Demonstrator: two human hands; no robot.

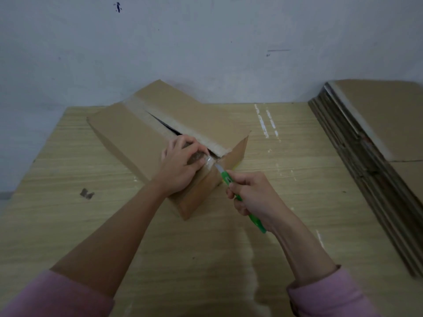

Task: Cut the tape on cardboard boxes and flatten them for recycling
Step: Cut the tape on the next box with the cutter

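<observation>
A brown cardboard box (128,133) lies at an angle on the wooden table (68,225). Its top seam is split open into a dark gap along most of its length, with clear tape (209,160) still on the near end. My left hand (180,165) presses down on the near end of the top flap, fingers curled at the seam. My right hand (249,195) grips a green utility knife (229,178), whose blade tip touches the tape at the box's near corner.
A tall stack of flattened cardboard boxes (375,161) leans along the table's right side. A small scrap of cardboard (87,193) lies on the table to the left. A pale wall (206,42) rises right behind the table.
</observation>
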